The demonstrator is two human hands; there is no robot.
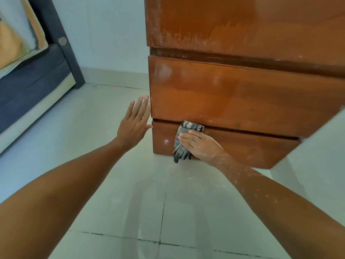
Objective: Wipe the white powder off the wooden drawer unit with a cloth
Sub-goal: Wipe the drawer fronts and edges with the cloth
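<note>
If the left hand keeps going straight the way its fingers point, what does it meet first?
Probably nothing: the left hand lies flat along the wooden drawer unit's left side, fingers pointing toward the white wall behind. Depth is unclear.

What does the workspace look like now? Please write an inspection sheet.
Surface: pale tiled floor, powder specks near the unit.
Job's things: wooden drawer unit; white powder left on the top part, mostly at its left edge; grey cloth on the lowest drawer front.
Clutter: nothing seen.
Hands: right hand presses the cloth against the drawer; left hand open, flat, fingertips at the unit's left edge, holding nothing.
Cables: nothing seen.
Surroundings: white wall; dark bed frame with cushions at left.
</note>
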